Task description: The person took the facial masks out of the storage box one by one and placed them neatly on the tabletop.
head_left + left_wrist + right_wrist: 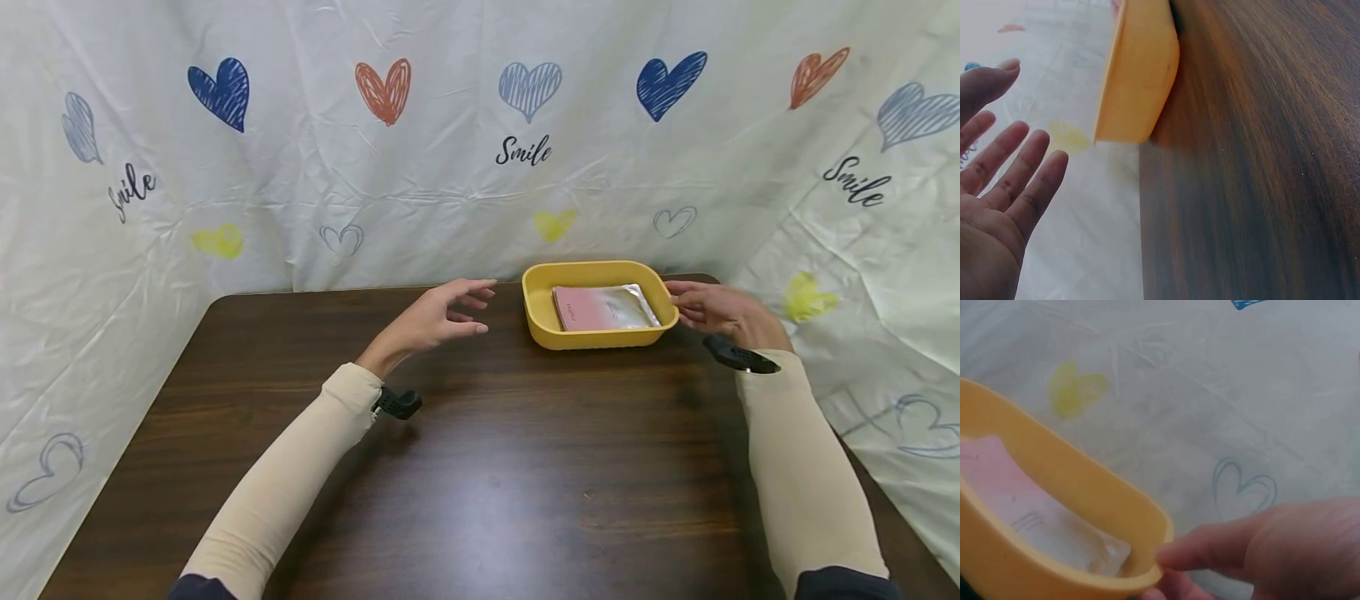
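A yellow plastic bin (pixel 551 337) with rounded corners stands at the table's far edge, right of centre. Inside it lie flat pink-and-silver packets (pixel 600 308) with small print, seen in the right wrist view as a pink and whitish foil packet (pixel 1035 512). My right hand (pixel 716 308) holds the bin's right end, fingertips (pixel 1169 555) at the rim. To the left of the bin, my left hand (pixel 438 317) hovers with its fingers spread and holds nothing. In the left wrist view its palm (pixel 997 212) faces the camera, apart from the bin's side (pixel 1138 75).
The dark wooden table (pixel 480 467) spreads out in front of both arms. A white cloth (pixel 450 167) printed with hearts and "Smile" hangs behind the table and along both sides. Each wrist wears a black band-mounted device (pixel 397 403).
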Demonstrator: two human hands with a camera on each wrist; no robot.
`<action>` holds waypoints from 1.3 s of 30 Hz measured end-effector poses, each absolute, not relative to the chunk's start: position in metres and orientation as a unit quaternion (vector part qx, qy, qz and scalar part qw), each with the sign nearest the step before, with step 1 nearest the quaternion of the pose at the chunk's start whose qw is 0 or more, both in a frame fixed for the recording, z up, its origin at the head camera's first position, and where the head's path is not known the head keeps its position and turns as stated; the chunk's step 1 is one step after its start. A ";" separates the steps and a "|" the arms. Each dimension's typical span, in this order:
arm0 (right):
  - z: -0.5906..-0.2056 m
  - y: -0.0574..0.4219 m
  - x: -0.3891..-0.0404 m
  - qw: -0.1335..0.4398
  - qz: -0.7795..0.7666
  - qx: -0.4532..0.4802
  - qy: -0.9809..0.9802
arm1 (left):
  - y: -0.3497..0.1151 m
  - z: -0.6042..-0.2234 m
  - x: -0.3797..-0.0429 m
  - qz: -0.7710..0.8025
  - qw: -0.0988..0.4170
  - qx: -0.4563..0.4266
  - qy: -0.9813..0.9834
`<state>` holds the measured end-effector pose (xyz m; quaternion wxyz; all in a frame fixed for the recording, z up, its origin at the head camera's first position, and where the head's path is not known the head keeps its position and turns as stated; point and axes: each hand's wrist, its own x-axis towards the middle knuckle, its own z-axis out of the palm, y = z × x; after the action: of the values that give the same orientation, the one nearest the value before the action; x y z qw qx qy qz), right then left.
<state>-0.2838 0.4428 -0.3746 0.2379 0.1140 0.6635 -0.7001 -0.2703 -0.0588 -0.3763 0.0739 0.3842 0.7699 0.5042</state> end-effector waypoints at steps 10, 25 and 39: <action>-0.380 0.445 -0.277 0.179 -0.661 0.024 0.729 | -0.050 -0.376 -0.272 0.497 0.088 0.384 0.773; -0.373 0.450 -0.282 0.205 -0.584 0.006 0.785 | -0.029 -0.364 -0.280 0.473 0.101 0.401 0.778; -0.370 0.444 -0.279 0.205 -0.568 0.025 0.797 | -0.006 -0.361 -0.295 0.448 0.115 0.409 0.787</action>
<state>-0.2788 0.4442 -0.3701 0.2049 0.0254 0.7970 -0.5676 -0.2950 -0.0059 -0.3606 0.1146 0.4091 0.7869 0.4476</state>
